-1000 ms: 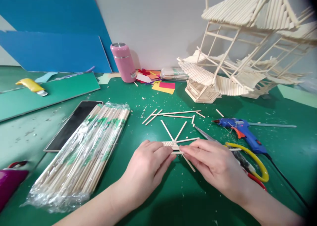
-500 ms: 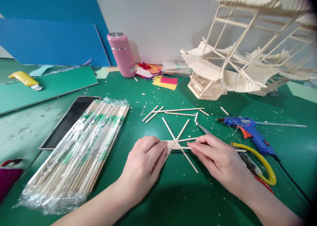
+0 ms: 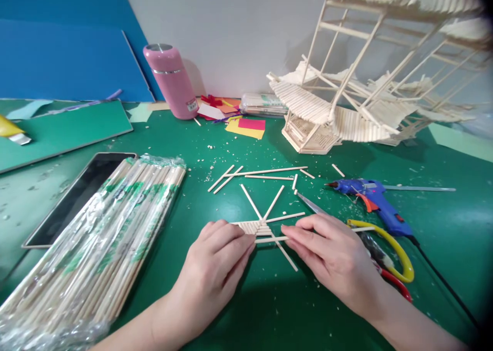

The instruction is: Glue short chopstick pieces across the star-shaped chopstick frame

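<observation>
A small star-shaped frame of wooden sticks (image 3: 265, 229) lies on the green table, its thin arms spreading outward and short sticks laid side by side filling part of it. My left hand (image 3: 221, 261) is closed at its left side, fingertips pinching the near end of a loose wooden stick (image 3: 269, 239) and covering part of the frame. My right hand (image 3: 331, 248) pinches that same stick farther right; its other end sticks out behind the hand. Under the right hand lies a tool with a pointed metal tip (image 3: 310, 203) and yellow and red handles (image 3: 406, 266), partly hidden.
A blue glue gun (image 3: 372, 189) lies at right, its cord running toward me. Bagged sticks (image 3: 115, 238) overlap a dark tablet (image 3: 77, 199) at left. Behind are cut sticks (image 3: 269, 171), a pink flask (image 3: 171, 81) and a large stick-built model (image 3: 327, 104).
The held stick has moved toward me, away from the frame's middle, and now lies across a lower arm. My left fingers have shifted to its end. The whole view has moved slightly.
</observation>
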Demonstrator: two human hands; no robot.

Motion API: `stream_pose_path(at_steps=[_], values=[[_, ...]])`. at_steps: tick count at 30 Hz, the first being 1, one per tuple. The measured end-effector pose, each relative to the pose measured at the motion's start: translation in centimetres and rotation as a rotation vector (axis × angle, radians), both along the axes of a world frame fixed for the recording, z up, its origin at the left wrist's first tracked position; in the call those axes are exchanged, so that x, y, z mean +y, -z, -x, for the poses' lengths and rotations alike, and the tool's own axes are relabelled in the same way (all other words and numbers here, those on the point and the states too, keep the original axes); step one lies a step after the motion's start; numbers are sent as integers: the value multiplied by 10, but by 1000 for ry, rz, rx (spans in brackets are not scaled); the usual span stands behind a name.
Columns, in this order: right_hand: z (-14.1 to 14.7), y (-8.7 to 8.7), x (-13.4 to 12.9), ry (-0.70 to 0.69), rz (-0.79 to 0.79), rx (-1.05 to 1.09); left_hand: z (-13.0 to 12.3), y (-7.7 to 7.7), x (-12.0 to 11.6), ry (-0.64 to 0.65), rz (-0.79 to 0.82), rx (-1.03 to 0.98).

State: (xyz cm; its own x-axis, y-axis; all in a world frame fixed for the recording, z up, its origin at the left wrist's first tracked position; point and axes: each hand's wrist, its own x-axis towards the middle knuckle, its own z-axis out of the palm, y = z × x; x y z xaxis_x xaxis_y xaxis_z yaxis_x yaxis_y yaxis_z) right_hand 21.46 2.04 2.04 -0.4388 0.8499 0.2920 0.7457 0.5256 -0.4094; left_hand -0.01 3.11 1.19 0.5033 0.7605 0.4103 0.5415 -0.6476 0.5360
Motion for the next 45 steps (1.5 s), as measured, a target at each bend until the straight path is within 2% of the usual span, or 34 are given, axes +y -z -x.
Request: stream_pose_path(at_steps=[4,9,15,24,45], values=[[-4,-2,0,-34,38,8,1,0,0,-14,17,33],[-8,-4,1,-44,143,-42,1,4,0,-98,19,149],[-8,2,1,-9,164,-52,-1,6,0,-126,-1,242],[-4,8,0,20,122,-53,-4,13,4,-92,-18,237],[0,10,-1,31,105,-56,-6,15,5,-80,-3,169]])
